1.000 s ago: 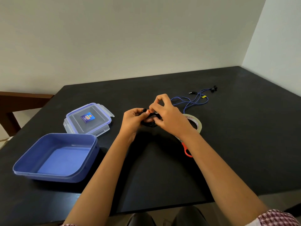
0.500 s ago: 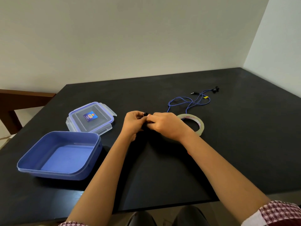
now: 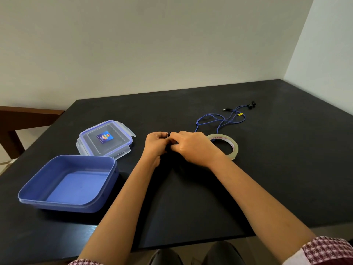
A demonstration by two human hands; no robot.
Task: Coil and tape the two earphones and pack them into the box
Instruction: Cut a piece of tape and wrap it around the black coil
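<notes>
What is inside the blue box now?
The blue box shows only its bare floor, with nothing lying on it. Its near wall hides the closest strip of floor.

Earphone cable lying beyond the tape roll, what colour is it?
The cable is blue, seen best in the head view.

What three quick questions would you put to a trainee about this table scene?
1. True or false: the square blue plastic box stands open, nothing visible inside.
2. Which lies nearest the right hand? A clear tape roll; B transparent lid; C blue-corded earphone.
3. What colour is the held earphone between the left hand and right hand?
Key: 1 true; 2 A; 3 black.
</notes>
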